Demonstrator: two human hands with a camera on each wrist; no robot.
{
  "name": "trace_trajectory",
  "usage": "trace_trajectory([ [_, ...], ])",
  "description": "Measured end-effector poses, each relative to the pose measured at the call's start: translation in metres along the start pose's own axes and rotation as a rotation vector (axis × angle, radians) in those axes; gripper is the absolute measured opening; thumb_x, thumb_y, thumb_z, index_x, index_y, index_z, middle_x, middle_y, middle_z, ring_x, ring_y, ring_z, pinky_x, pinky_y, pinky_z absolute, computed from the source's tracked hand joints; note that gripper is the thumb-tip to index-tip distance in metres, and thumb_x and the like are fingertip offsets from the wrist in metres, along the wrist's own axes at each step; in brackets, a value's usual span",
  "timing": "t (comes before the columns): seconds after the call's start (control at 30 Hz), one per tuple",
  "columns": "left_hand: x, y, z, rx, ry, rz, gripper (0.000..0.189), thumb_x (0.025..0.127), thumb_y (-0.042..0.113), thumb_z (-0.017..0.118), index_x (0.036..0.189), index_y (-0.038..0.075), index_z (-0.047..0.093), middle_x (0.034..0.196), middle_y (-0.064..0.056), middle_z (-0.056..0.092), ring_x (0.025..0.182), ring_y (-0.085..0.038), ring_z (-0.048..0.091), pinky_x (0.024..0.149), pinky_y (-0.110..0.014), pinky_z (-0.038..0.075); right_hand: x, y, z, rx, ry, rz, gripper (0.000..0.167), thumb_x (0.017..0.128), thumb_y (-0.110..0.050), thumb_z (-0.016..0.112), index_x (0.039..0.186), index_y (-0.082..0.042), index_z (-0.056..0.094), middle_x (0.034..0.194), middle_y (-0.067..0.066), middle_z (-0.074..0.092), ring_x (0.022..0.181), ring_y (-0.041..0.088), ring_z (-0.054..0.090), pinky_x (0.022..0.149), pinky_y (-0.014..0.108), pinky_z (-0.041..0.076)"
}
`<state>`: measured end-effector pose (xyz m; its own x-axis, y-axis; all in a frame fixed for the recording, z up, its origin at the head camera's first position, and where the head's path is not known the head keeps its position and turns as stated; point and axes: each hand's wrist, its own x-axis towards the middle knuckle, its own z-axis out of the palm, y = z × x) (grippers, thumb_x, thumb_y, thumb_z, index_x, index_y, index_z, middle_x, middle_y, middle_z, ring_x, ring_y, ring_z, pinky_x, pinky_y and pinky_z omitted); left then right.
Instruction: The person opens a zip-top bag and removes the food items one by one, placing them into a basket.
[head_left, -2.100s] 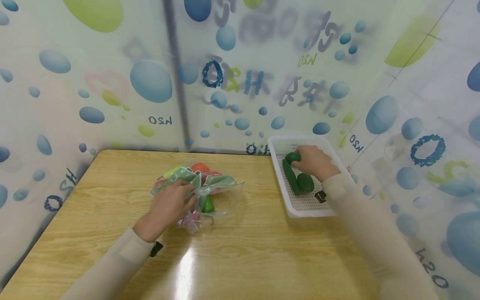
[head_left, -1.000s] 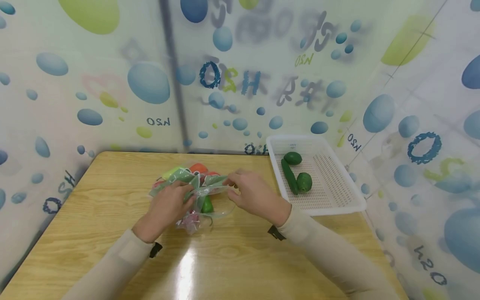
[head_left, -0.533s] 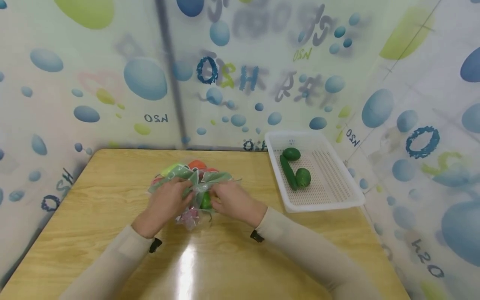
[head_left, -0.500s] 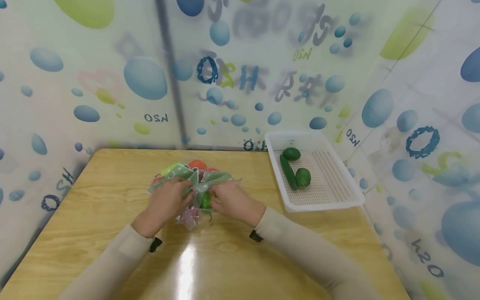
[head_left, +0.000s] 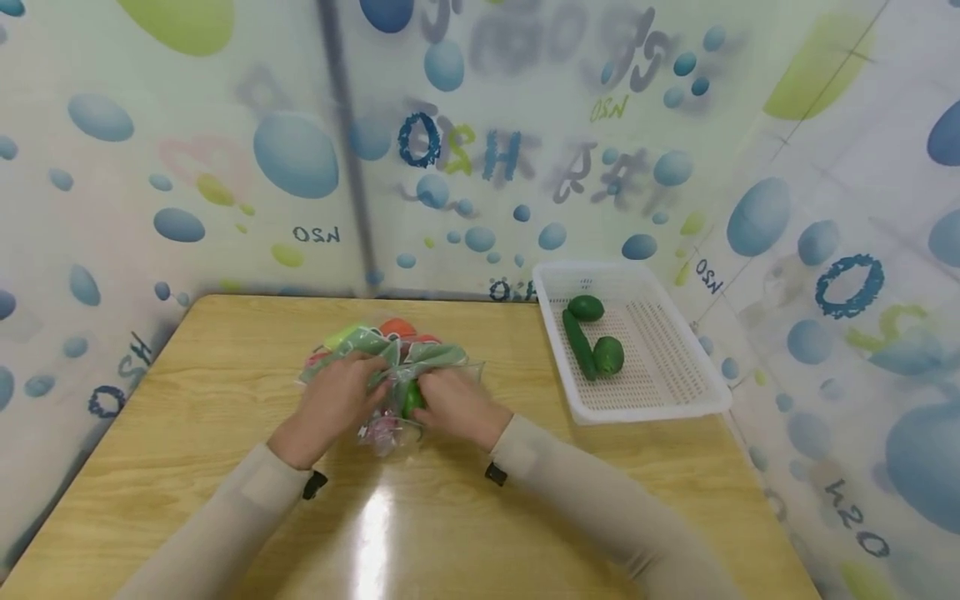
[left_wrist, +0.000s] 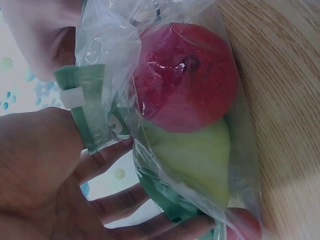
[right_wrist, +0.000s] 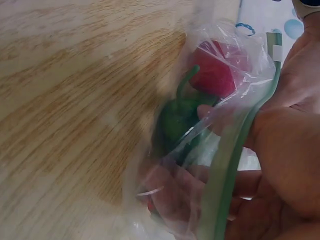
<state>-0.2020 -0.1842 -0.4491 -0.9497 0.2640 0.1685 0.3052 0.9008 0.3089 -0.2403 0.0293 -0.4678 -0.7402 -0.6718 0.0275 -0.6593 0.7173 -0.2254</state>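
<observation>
A clear zip bag (head_left: 435,357) with green strips lies on the table, holding red, orange, yellow-green and purple-red produce. My left hand (head_left: 341,400) grips its open edge; in the left wrist view, fingers curl at the green strip beside a round red item (left_wrist: 190,80) and a pale yellow-green one (left_wrist: 195,155). My right hand (head_left: 459,404) reaches inside the bag's mouth. In the right wrist view, its thumb and fingers lie on either side of a green bell pepper (right_wrist: 175,122), the thumb tip on it. A purple-red item (right_wrist: 214,72) sits beyond the pepper, under plastic.
A white perforated basket (head_left: 652,413) stands at the table's right rear. Inside it, along its left side, lie a smooth green oval item (head_left: 586,307), a cucumber (head_left: 578,343) and a rounder green item (head_left: 608,357). A patterned wall (head_left: 480,83) rises behind the wooden table (head_left: 450,542).
My right hand has let go of the green oval in the basket, moved left to the bag and entered its mouth. The left hand has stayed on the bag.
</observation>
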Motion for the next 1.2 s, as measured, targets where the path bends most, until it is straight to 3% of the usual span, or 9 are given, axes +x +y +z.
trace_trajectory([
  [0.2,0.002,-0.001,0.001,0.002,-0.017,0.003,0.032,0.108,0.016,0.082,0.136,0.0,0.082,0.138,-0.03,0.08,0.118,-0.049,0.08,0.1,-0.065,0.068,0.004,-0.003,0.005,-0.064,-0.019,0.016,0.049,0.103,-0.043,0.092,0.135,-0.008,0.078,0.122,0.004,0.084,0.097,0.01,0.076,0.093,0.026,0.065],
  [0.4,0.006,-0.004,0.003,0.004,-0.011,0.001,0.033,0.107,0.013,0.082,0.137,-0.001,0.081,0.139,-0.03,0.079,0.119,-0.049,0.08,0.099,-0.063,0.069,0.009,-0.007,0.007,-0.09,-0.035,0.042,0.058,0.103,-0.047,0.091,0.141,-0.005,0.075,0.13,0.008,0.084,0.106,0.015,0.08,0.1,0.03,0.067],
  [0.63,0.007,-0.006,0.004,0.0,-0.023,-0.004,0.031,0.109,0.015,0.081,0.137,0.001,0.081,0.137,-0.029,0.08,0.116,-0.047,0.081,0.096,-0.063,0.069,0.01,-0.01,0.005,-0.044,-0.064,0.084,0.045,0.103,-0.035,0.091,0.131,-0.005,0.075,0.113,0.006,0.076,0.085,0.012,0.067,0.069,0.026,0.058],
  [0.77,0.007,-0.006,0.005,0.003,-0.015,0.004,0.029,0.108,0.014,0.082,0.134,0.0,0.082,0.133,-0.028,0.081,0.112,-0.046,0.081,0.094,-0.062,0.069,0.009,-0.012,0.008,-0.061,-0.055,0.087,0.066,0.103,-0.036,0.091,0.15,0.003,0.067,0.128,0.013,0.078,0.098,0.017,0.074,0.079,0.03,0.066],
  [0.83,0.006,-0.006,0.006,0.006,-0.009,0.009,0.029,0.108,0.014,0.083,0.134,0.0,0.082,0.131,-0.028,0.081,0.111,-0.046,0.081,0.093,-0.062,0.069,0.009,-0.012,0.01,-0.086,-0.049,0.085,0.07,0.106,-0.042,0.089,0.152,0.005,0.065,0.132,0.017,0.08,0.103,0.019,0.077,0.085,0.033,0.069],
  [0.97,0.006,-0.006,0.006,0.008,-0.006,0.002,0.03,0.107,0.013,0.083,0.135,0.0,0.082,0.132,-0.028,0.081,0.114,-0.047,0.081,0.094,-0.063,0.069,0.01,-0.012,0.012,-0.11,-0.037,0.082,0.067,0.109,-0.045,0.084,0.15,0.005,0.066,0.13,0.017,0.081,0.104,0.02,0.08,0.085,0.034,0.07],
  [1.2,0.006,-0.004,0.003,0.003,-0.014,-0.004,0.027,0.106,0.013,0.085,0.131,0.002,0.083,0.129,-0.027,0.082,0.112,-0.046,0.081,0.09,-0.062,0.069,0.006,-0.013,0.006,-0.082,-0.054,0.095,0.052,0.107,-0.027,0.085,0.144,0.005,0.067,0.125,0.017,0.079,0.105,0.024,0.079,0.079,0.032,0.068],
])
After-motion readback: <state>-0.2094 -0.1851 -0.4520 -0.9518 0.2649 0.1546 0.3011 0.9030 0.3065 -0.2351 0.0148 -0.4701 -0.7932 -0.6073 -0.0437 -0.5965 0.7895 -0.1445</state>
